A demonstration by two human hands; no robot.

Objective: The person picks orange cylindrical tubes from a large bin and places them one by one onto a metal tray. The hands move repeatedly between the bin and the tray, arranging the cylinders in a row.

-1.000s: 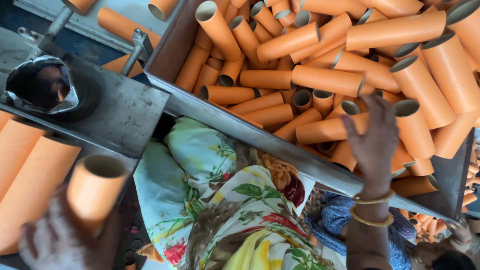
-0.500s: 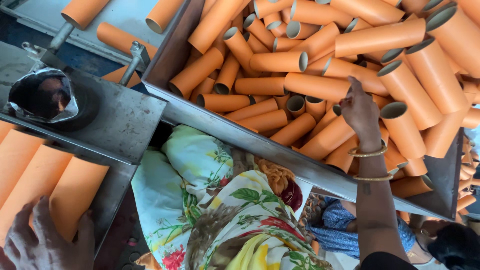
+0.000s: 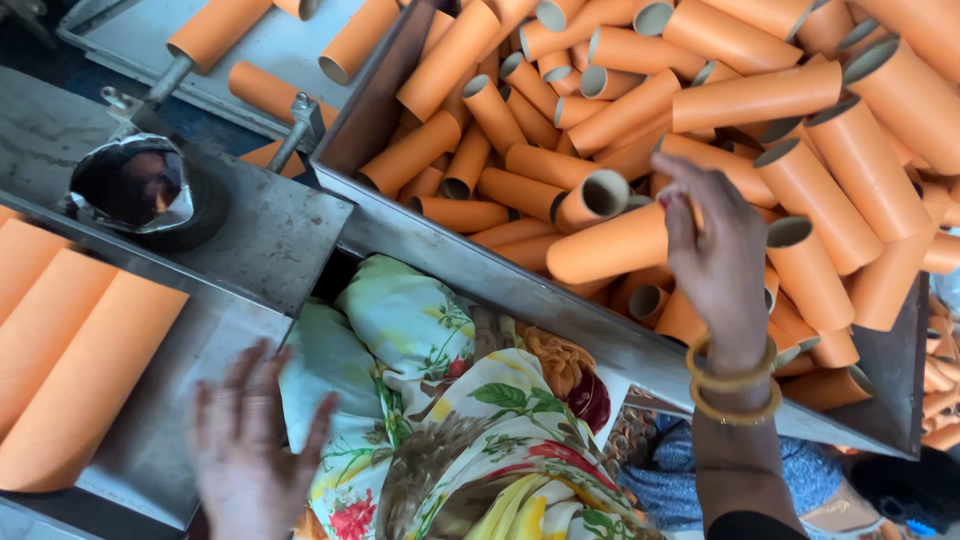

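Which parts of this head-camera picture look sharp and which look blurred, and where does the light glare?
Head view: the left hand at the bottom is smeared by motion blur; the right hand over the orange tubes is sharper, its bangles clear; the tubes are evenly lit with soft shadows between them; the crinkled foil on the metal table shows small bright glints.

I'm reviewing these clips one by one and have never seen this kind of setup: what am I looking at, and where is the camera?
There is one view, from a camera worn on a person's head, looking down at their own bare hands. The right hand, with bangles on the wrist, grips one orange cardboard tube in a metal bin heaped with such tubes. The left hand, blurred and holding nothing, hovers at the edge of a grey metal table. Flat orange sheets lie on that table, beside a small foil-lined pot. Flowered cloth covers the lap.
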